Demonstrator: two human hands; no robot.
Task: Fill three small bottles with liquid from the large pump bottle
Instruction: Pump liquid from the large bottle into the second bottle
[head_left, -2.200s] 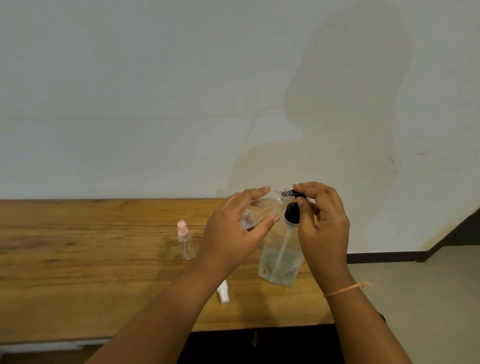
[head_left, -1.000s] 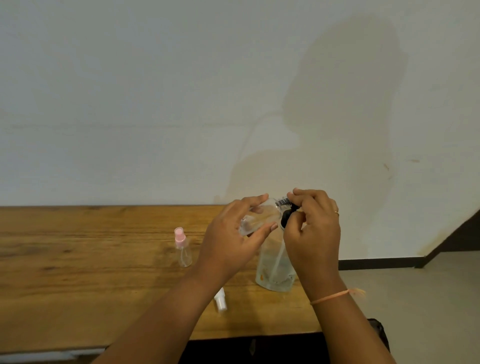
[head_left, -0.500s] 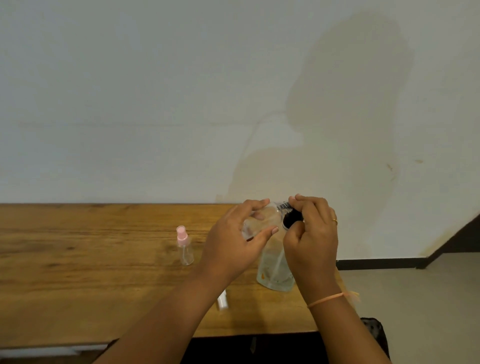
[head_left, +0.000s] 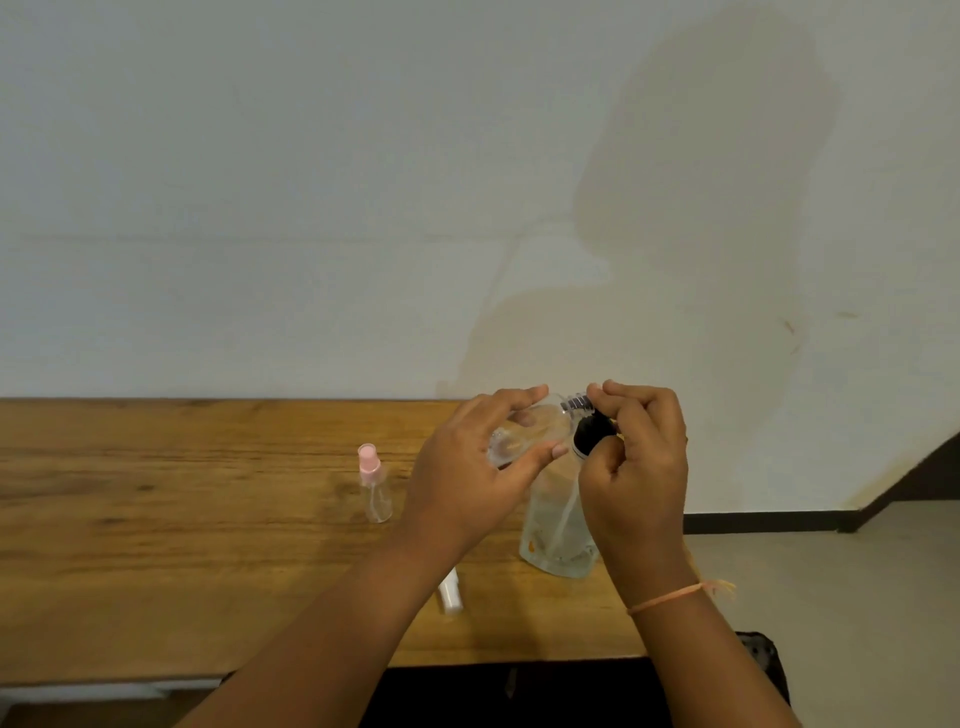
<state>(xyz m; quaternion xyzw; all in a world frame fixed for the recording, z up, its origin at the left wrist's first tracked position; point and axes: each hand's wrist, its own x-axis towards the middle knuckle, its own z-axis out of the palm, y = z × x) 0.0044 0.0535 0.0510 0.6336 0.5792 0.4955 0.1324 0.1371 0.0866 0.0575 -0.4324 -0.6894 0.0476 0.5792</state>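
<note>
The large clear pump bottle (head_left: 556, 525) stands on the wooden table (head_left: 182, 545) near its right end, a little liquid in its base. My right hand (head_left: 636, 467) curls round its black pump head (head_left: 589, 434). My left hand (head_left: 467, 467) holds a small clear bottle (head_left: 524, 434) tilted on its side, its mouth against the pump nozzle. A second small bottle with a pink cap (head_left: 373, 486) stands upright to the left. A small white piece (head_left: 450, 592), partly hidden by my left forearm, lies on the table.
A white wall runs behind the table. The table's right edge is just past the pump bottle, with pale floor (head_left: 857, 597) and a dark skirting beyond. The table's front edge is close to my body.
My right hand has shifted from the top of the pump head to curling round it, lower down. My left hand still holds the small bottle at the nozzle.
</note>
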